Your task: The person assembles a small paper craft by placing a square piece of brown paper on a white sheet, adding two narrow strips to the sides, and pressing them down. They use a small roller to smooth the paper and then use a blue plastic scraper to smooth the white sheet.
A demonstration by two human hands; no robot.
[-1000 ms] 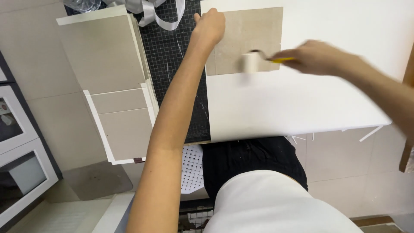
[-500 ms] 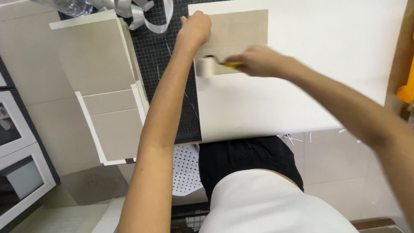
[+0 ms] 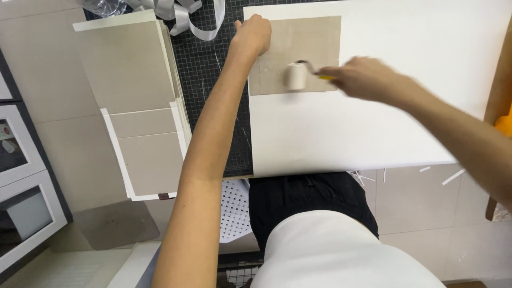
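Since half a second ago your right hand (image 3: 368, 79) has drawn the small white roller (image 3: 296, 76) away from the left edge of the brown cardboard panel (image 3: 298, 53) toward its middle; your left hand (image 3: 253, 34) has stayed where it was.

Your right hand is closed around the roller's handle, a yellow bit of which shows just in front of your fingers. The hand is blurred, so you cannot tell the exact finger placement. The roller's drum lies on the lower half of the cardboard panel, touching it.

Your left hand is curled into a loose fist, fingers pressed together, bearing down on the panel's upper left corner.

The cardboard panel lies flat on the upper left part of a large white sheet (image 3: 373, 128), which covers the right side of the table. To the left of the sheet, a dark gridded cutting mat (image 3: 213, 69) shows beneath your left forearm. Farther left, a stack of beige boards with white borders (image 3: 133, 96) rests beside the mat. Loops of grey ribbon (image 3: 186, 16) lie at the top edge of the mat.
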